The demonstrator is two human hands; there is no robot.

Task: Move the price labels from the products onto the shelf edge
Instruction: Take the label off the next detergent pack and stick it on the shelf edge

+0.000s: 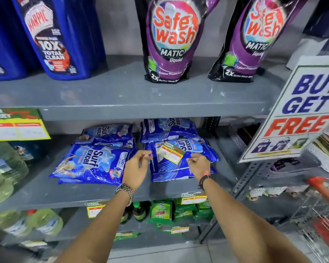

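Observation:
A yellow and green price label point(171, 152) lies on top of the right stack of blue Surf excel packets point(180, 168) on the middle shelf. My left hand point(138, 167) pinches the top packet's left edge, just left of the label. My right hand point(198, 164) grips the same packet to the right of the label, fingers curled. Neither hand touches the label. The middle shelf's grey front edge point(150, 199) carries two price labels, one left point(95, 208) and one right point(193, 198).
A second stack of Surf excel packets point(91, 164) lies to the left. Safe wash pouches point(171, 40) and Harpic bottles point(53, 35) stand on the upper shelf, whose edge holds a large label point(15, 124). A "Buy, get free" sign point(296, 111) and a red trolley point(323, 215) are at the right.

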